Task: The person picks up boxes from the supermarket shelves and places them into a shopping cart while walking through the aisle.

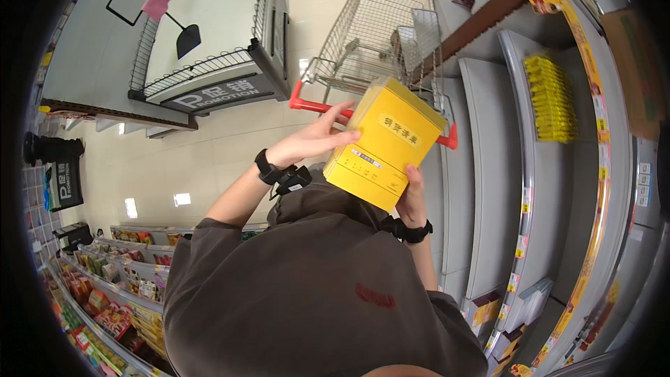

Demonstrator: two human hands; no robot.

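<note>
the thick rectangular stack of yellow, paper-covered pads (387, 146) is held in front of the dark grey shirt (314, 279), before the red-handled silver wire shopping cart (377, 21). the left hand (314, 138) grasps the stack's left edge, thumb on the top cover; the right hand (412, 201) grasps the lower right side, thumb at the edge. gripping opposite sides presumably keeps the separate layers together, and the tilt seems to turn the printed cover upward. yellow packs (551, 98) stand in a row on the grey metal shelving (488, 167), probably for display.

the right fingers are hidden beneath the stack; the pad count cannot be established. whether the stack touches the cart handle cannot be told. the stack obscures part of the cart; the outer shelves are cut off by the dark rim.
</note>
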